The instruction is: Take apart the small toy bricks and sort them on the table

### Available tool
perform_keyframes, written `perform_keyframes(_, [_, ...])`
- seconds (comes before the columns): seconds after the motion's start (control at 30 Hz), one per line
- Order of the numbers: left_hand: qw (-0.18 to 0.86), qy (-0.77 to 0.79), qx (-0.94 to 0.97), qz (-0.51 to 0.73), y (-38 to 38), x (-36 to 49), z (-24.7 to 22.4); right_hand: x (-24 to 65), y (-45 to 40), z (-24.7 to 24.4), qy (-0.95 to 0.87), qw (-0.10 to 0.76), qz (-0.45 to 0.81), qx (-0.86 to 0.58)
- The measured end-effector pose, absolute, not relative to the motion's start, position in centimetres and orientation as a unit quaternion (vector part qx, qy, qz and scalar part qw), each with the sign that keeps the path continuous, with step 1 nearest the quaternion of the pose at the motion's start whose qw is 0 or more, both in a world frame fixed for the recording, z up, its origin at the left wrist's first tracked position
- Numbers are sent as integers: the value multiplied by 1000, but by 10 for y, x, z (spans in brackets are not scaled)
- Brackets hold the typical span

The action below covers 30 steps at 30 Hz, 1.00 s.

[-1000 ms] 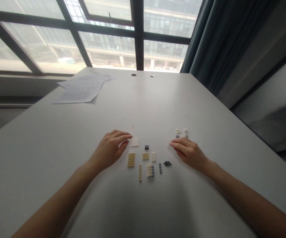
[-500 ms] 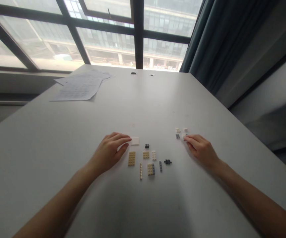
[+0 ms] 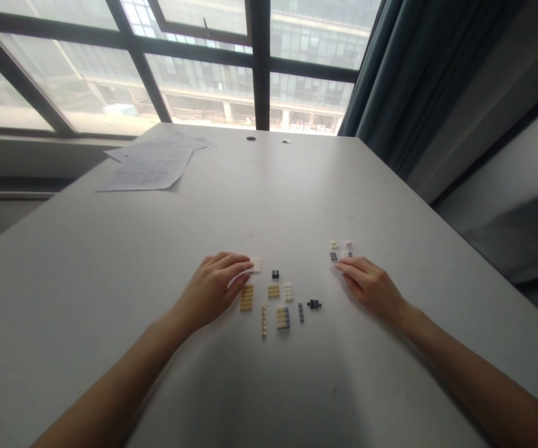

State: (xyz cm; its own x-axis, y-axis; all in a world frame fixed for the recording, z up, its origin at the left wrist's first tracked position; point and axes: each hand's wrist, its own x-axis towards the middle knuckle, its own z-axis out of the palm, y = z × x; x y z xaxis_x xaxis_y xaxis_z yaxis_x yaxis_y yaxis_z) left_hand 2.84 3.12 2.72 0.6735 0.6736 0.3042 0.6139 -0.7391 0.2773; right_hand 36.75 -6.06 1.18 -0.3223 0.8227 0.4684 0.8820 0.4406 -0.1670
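My left hand (image 3: 217,280) is open, thumb apart, with its fingertips over the edge of a flat white tile (image 3: 256,266). Just below its thumb lies a tan building-brick plate (image 3: 246,298). My right hand (image 3: 374,285) is open too, fingers stretched toward a small grey brick (image 3: 333,256); whether they touch it I cannot tell. Past those fingers are a white piece (image 3: 334,245), another small white piece (image 3: 348,244) and a partly covered grey piece (image 3: 350,254).
Between the hands lie a black piece (image 3: 275,274), a small tan plate (image 3: 273,291), a white plate (image 3: 288,292), a tan strip (image 3: 264,322), a tan-and-grey block (image 3: 282,318), a grey strip (image 3: 301,312) and a black axle piece (image 3: 314,304). Printed papers (image 3: 152,167) lie far left.
My right hand has shifted left, from the white-and-grey piece toward the small grey brick. My left hand has moved slightly right, further over the white tile.
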Motion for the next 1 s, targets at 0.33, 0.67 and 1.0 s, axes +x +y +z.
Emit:
perform_keyframes(0.33, [95, 342, 923, 149, 24, 32, 26, 294, -61, 17, -905, 228, -15, -358])
perform_keyframes(0.67, [94, 338, 921, 169, 28, 33, 23, 301, -55, 13, -909, 167, 1, -382])
perform_keyframes(1.0, [78, 353, 911, 199, 29, 29, 20, 295, -51, 16, -901, 175, -5, -397])
